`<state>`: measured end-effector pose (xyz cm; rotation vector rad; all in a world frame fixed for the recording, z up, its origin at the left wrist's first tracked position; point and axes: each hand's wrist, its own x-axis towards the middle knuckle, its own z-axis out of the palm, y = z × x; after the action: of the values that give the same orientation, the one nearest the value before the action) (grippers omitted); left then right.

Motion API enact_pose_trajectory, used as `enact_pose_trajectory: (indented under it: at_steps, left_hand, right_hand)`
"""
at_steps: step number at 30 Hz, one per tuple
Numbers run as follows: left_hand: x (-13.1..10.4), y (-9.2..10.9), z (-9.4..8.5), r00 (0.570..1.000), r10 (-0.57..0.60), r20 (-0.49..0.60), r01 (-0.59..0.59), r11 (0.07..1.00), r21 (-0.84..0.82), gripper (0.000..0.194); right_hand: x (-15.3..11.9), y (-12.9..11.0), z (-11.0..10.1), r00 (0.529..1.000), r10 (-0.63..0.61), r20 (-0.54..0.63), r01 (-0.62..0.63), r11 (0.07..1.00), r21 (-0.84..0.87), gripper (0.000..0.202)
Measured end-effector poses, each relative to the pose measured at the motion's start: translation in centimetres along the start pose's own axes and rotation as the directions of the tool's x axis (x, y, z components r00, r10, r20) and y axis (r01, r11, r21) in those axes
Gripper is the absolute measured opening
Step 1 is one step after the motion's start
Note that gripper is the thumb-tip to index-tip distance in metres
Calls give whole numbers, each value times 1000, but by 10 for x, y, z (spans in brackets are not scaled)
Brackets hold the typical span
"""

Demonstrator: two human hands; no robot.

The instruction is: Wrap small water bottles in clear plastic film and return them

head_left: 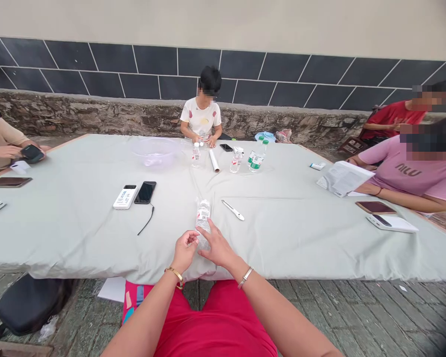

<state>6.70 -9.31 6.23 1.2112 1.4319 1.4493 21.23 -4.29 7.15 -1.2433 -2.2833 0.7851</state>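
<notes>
In front of me a clear plastic bottle (202,214) with a red and white label lies on its side, its cap end pointing away. Clear plastic film (203,244) surrounds it, crinkled at both ends. My left hand (185,252) is at the near left side of the bottle, fingers curled and pinched together; whatever is between the fingertips is too small to make out. Over the bottle's near right side rests my right hand (218,247), fingers spread, the fingertips touching the wrapped bottle. A white pen-shaped cutter (233,210) lies to the right of the bottle.
A power bank (125,197) and black phone (145,192) lie left. Farther off are a clear basin (154,152), a roll of film (214,161), a small bottle (195,155) and green-capped bottles (257,157). Several people sit around the cloth-covered table (297,238).
</notes>
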Motion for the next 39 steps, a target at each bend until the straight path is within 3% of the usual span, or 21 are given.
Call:
enact_pose_trajectory:
  at_steps: [3, 5, 7, 9, 12, 14, 16, 19, 21, 23, 26, 27, 29, 32, 34, 36, 39]
  left_hand:
    - [1, 4, -5, 995, 88, 39, -91, 992, 84, 18]
    - [4, 1, -11, 997, 80, 10, -80, 993, 83, 25]
    - [8, -6, -14, 997, -60, -38, 60, 998, -6, 31]
    - [12, -16, -12, 974, -227, -23, 224, 970, -91, 37]
    - [16, -27, 4, 909, -403, 108, 417, 893, -169, 43]
    - [16, -30, 18, 859, -473, 194, 506, 841, -190, 42]
    - [14, -30, 29, 843, -489, 224, 528, 831, -175, 44]
    - [9, -29, 39, 892, -408, 195, 418, 908, -12, 66]
    - [5, -28, 41, 939, -312, 146, 286, 942, 177, 66]
    - [2, -26, 41, 969, -225, 98, 185, 931, 313, 52]
    - [-2, -21, 40, 987, -132, 92, 87, 919, 384, 40]
    - [-4, -19, 40, 988, -99, 120, 42, 912, 409, 38]
    - [-8, -16, 42, 977, 5, 213, -112, 865, 489, 36]
    - [-15, -14, 47, 894, 148, 422, -385, 735, 558, 34]
    - [-19, -13, 49, 844, 182, 505, -465, 719, 517, 34]
    - [-20, -13, 46, 856, 174, 487, -416, 791, 448, 31]
    - [-9, -13, 39, 964, 30, 265, -102, 959, 263, 22]
  right_hand:
    - [14, 4, 15, 995, 82, -62, -74, 989, 127, 36]
    - [17, 13, 20, 963, 208, -172, -136, 925, 354, 20]
    - [16, 23, 19, 907, 359, -219, -142, 751, 644, 18]
    - [10, 30, 15, 866, 478, -149, -118, 484, 867, 27]
    - [0, 34, 7, 845, 535, 5, -106, 158, 982, 39]
    - [-5, 34, 4, 836, 546, 62, -115, 64, 991, 44]
    - [-7, 34, 6, 831, 547, 98, -133, 24, 991, 48]
    - [-7, 36, 10, 835, 538, 114, -152, 27, 988, 46]
    - [-6, 40, 10, 838, 532, 117, -193, 89, 977, 44]
    - [-5, 44, 5, 840, 533, 105, -280, 259, 924, 43]
    - [-1, 46, -10, 836, 548, -29, -397, 640, 658, 49]
    - [2, 45, -16, 835, 545, -74, -425, 724, 543, 54]
    - [10, 41, -24, 844, 527, -102, -461, 809, 366, 68]
    - [25, 36, -26, 864, 500, -62, -473, 847, 242, 87]
    - [31, 40, -23, 859, 509, -60, -480, 840, 252, 89]
    - [31, 48, -19, 848, 529, -40, -472, 787, 398, 80]
    - [22, 61, -16, 870, 490, 49, -372, 589, 717, 70]
